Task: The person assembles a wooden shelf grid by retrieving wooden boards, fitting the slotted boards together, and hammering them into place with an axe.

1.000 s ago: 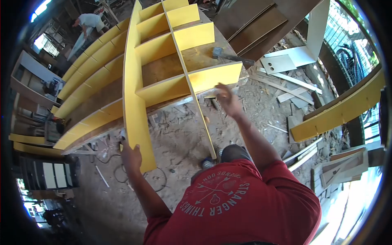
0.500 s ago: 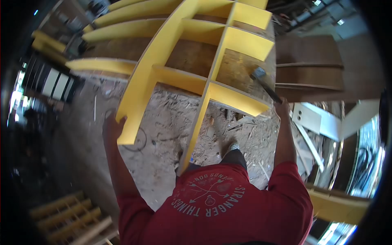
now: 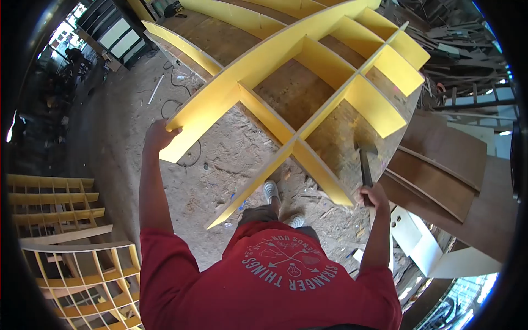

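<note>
Your right hand [image 3: 375, 196] is what has changed: a second ago it is bare, with the hammer lying on the table ahead of it, and now its fingers are closed around the near end of the handle. The hammer [image 3: 365, 166] points forward from that fist over the tabletop [image 3: 335, 137], head farthest from you (whether the head rests on the wood or hangs just above it, I cannot tell). Just left of the fist is the end of a short crosspiece [image 3: 322, 177].

Your left hand [image 3: 159, 136] keeps its grip, thumb on the face, at the near end of the long curved board [image 3: 198, 116]. The yellow frame [image 3: 326, 108] lies ahead of and between your hands, mostly over the table, its near ends jutting above the floor [image 3: 225, 146]. Between your hands a thin strip [image 3: 269, 167] slants toward you, untouched. So, as I judge it, you now have one hand to steady the work and the other armed.
</note>
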`<state>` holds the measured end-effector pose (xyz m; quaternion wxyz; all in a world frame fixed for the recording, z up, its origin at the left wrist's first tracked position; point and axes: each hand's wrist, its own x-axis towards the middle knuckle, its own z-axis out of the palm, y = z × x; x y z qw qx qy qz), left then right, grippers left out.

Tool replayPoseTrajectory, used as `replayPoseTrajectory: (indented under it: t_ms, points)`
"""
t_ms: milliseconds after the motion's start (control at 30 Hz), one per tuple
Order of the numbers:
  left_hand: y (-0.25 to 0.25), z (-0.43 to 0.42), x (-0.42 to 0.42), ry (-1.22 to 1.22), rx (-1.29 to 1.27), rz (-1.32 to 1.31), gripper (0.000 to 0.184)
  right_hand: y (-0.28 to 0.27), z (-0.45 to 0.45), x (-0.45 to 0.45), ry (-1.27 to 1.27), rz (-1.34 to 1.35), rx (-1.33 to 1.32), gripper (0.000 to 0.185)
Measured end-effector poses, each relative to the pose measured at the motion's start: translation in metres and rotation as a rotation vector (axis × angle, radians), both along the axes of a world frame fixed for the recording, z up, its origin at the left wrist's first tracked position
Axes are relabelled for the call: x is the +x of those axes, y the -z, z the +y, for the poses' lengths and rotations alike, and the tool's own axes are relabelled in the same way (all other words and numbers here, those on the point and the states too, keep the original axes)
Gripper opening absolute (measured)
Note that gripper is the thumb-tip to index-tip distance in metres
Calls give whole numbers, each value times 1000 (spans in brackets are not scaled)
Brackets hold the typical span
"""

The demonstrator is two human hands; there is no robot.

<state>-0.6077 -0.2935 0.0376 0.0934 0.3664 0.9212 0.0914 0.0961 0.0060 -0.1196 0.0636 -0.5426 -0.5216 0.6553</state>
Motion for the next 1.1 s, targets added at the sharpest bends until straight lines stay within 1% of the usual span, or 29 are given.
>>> replayPoseTrajectory:
  t_ms: [67,133,200,233,300,367,433,467,500,533,567,667,767,867,900,967,1000,1100]
  points:
    - [14,-5,-12,-14,-19,21,45,-31,-13,-15,39,-195,139,25]
    - [10,-2,-10,16,10,22,44,-66,-26,-26,38,-230,262,25]
    - [-1,1,-2,4,-12,34,45,-120,-33,-57,82,-81,286,24]
    - [-2,2,-3,31,9,4,47,-130,-26,-67,77,-101,265,26]
    - [-5,7,-1,-12,-71,16,48,-131,-17,-116,119,82,489,30]
    - [-23,27,7,-41,-188,24,48,-153,1,-172,113,109,509,34]
    - [-23,56,4,55,-64,14,48,-186,21,-235,-83,-110,629,27]
    - [-22,78,5,90,66,22,50,-188,33,-264,-73,-151,595,24]
    - [-19,103,8,124,193,30,52,-184,42,-290,-58,-21,589,30]
    - [-11,128,11,157,211,38,51,-189,45,-314,-48,117,543,30]
    - [-3,149,13,185,234,48,49,-195,48,-335,-95,117,572,33]
    - [-2,183,18,102,-83,-19,43,-204,56,-381,-181,142,943,33]
    - [4,179,20,105,-33,-22,38,-239,49,-415,-194,281,1041,32]
    - [2,183,24,72,-48,-9,35,-238,53,-424,-396,186,1126,31]
    - [0,184,23,60,-40,-1,35,-228,58,-424,-532,90,1141,31]
    - [1,182,27,46,-30,5,33,-192,74,-423,-740,-115,1086,33]
    - [3,182,29,47,-40,15,33,-185,78,-424,-837,-220,1050,34]
    - [10,182,27,39,-40,38,34,-189,93,-422,-825,-166,1083,35]
